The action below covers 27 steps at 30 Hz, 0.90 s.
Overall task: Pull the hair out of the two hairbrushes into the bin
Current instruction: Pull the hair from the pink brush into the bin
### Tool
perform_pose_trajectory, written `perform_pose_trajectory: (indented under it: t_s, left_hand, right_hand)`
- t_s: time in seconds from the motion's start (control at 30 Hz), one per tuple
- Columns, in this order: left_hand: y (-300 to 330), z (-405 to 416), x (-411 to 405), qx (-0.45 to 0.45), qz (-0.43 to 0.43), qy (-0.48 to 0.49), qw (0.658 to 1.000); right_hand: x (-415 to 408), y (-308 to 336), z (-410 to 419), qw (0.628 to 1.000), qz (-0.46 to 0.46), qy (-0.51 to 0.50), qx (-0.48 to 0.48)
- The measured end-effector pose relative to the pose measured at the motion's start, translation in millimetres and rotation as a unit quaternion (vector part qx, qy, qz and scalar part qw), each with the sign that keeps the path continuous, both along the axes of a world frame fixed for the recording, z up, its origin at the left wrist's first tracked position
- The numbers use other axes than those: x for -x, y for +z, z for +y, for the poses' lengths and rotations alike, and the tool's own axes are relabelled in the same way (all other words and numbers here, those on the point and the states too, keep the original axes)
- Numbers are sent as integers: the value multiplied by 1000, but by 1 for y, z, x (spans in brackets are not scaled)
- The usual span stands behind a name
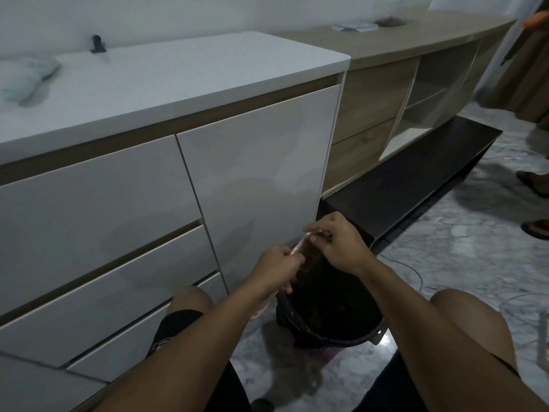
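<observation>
While over the bin (329,337): left hand (274,270) holds the pink hairbrush (298,246).
Right hand (338,243): fingers pinch hair at the brush head.
Next: pull the tuft free, drop it.

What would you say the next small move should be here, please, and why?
Probably pull the right hand down and away to strip the hair free. The left hand grips the pale hairbrush above the black-lined bin, and the right fingers are pinched at its bristle side, so loosened hair should drop in.
</observation>
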<state>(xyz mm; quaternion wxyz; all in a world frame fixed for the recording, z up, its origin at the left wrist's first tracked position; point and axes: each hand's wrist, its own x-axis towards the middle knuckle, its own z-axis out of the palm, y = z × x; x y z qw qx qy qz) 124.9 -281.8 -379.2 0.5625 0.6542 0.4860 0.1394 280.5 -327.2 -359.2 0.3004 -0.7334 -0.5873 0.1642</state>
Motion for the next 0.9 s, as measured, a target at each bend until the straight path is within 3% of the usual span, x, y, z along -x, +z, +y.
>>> perform_pose_trajectory:
  t_s: [0.17, 0.47, 0.67, 0.73, 0.8, 0.9]
  left_hand:
    - [1, 0, 1, -9, 17, -7, 1000]
    - [1, 4, 2, 51, -44, 39, 997]
    - [1, -1, 2, 2, -12, 32, 999]
    - [-1, -2, 0, -22, -2, 31, 999]
    - [0, -3, 0, -63, 14, 29, 997]
    - [3, -4, -1, -147, 47, 6, 988]
  right_hand:
    - [0, 0, 2, 1000, -7, -8, -2]
    - [-1, -2, 0, 1000, 16, -4, -22]
    - [1, 0, -1, 999, -12, -31, -39]
    - [2, -1, 0, 997, 33, -63, -39]
    - [3, -1, 2, 981, 151, -120, -29]
    - [3, 2, 1, 896, 394, -206, -9]
